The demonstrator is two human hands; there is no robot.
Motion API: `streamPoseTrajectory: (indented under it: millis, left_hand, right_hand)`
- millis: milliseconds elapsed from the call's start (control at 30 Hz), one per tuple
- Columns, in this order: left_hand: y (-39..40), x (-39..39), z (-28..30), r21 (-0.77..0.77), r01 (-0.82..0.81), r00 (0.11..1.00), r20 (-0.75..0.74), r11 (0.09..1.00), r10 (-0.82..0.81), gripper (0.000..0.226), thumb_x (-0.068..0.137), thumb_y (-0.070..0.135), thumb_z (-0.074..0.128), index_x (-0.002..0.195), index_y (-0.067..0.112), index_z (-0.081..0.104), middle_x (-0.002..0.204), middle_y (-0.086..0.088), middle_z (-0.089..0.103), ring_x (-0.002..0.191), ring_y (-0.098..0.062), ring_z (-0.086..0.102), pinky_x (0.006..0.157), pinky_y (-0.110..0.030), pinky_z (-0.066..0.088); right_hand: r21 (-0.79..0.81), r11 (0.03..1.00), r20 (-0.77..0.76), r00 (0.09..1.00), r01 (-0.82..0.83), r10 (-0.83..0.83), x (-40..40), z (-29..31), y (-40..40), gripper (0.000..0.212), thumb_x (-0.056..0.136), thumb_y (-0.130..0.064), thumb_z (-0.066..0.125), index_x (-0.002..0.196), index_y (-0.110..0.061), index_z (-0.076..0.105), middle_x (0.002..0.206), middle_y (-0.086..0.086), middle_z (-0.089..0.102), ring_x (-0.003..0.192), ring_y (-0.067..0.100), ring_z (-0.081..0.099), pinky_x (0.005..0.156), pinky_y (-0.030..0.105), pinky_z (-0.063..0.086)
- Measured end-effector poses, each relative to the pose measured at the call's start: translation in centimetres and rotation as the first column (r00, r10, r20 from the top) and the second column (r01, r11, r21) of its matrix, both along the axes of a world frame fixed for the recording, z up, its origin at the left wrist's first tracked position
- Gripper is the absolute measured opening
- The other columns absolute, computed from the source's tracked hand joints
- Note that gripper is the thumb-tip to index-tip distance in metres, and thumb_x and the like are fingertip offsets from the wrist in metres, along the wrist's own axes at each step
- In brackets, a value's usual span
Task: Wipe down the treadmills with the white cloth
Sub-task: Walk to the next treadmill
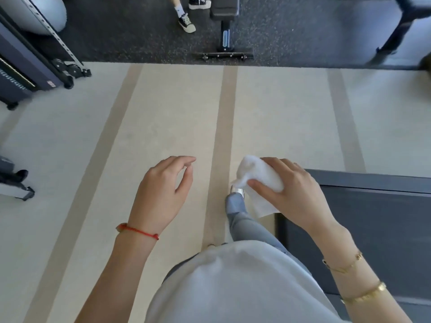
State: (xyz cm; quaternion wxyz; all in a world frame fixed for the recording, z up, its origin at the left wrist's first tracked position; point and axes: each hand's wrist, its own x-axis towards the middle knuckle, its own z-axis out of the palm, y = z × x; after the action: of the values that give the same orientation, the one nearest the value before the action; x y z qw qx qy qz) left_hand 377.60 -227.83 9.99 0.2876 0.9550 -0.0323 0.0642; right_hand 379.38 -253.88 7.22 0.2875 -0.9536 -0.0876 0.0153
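Note:
My right hand (296, 190) grips a crumpled white cloth (258, 176), with the thumb across its lower side and a loose corner hanging down. It hovers over the pale floor at the near-left corner of a dark treadmill (373, 217), whose black belt and grey frame fill the lower right. My left hand (163, 192) floats over the floor to the left, fingers loosely curled and holding nothing, a red string on its wrist.
A dark machine on wheels (28, 66) stands at the upper left and another base (14, 183) at the left edge. A black bench (225, 31) sits on the dark speckled mat ahead, beside another person's sneakers (186, 22). A dark frame (401, 31) stands upper right.

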Motion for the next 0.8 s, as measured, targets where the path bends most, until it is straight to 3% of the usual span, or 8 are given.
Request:
streamPoseTrajectory:
  millis: [267,500,800]
  left_hand:
    - [-2.5,17.0,-0.8,-0.014,0.198,0.98,0.022,0.98,-0.198,0.021,0.098,0.016,0.053,0.113,0.013,0.068,0.107,0.004,0.069,0.099,-0.016,0.065,0.088,-0.036,0.052]
    - [-8.9,32.7,0.3,-0.033,0.335,0.94,0.073,0.942,-0.332,0.021,0.098,0.018,0.053,0.113,0.014,0.068,0.107,0.006,0.069,0.1,-0.013,0.064,0.089,-0.032,0.05]
    - [-16.4,48.0,0.5,-0.037,0.498,0.866,0.078,0.867,-0.494,0.02,0.097,0.015,0.055,0.112,0.014,0.068,0.106,0.002,0.07,0.098,-0.015,0.065,0.089,-0.033,0.05]
  right_hand:
    - [0.03,0.971,-0.024,0.971,0.237,-0.236,11.2,0.2,-2.5,0.045,0.08,-0.069,0.053,0.117,-0.045,0.049,0.102,-0.02,0.057,0.09,0.009,0.051,0.063,0.03,0.039]
    - [0.057,0.923,-0.011,0.925,0.381,-0.381,22.5,1.4,-8.1,0.042,0.081,-0.07,0.052,0.117,-0.05,0.048,0.1,-0.022,0.056,0.09,0.007,0.052,0.061,0.024,0.039]
    - [0.025,0.855,-0.01,0.856,0.518,-0.518,33.9,2.1,-13.7,0.048,0.08,-0.07,0.052,0.122,-0.048,0.048,0.109,-0.02,0.058,0.096,0.007,0.052,0.066,0.027,0.039]
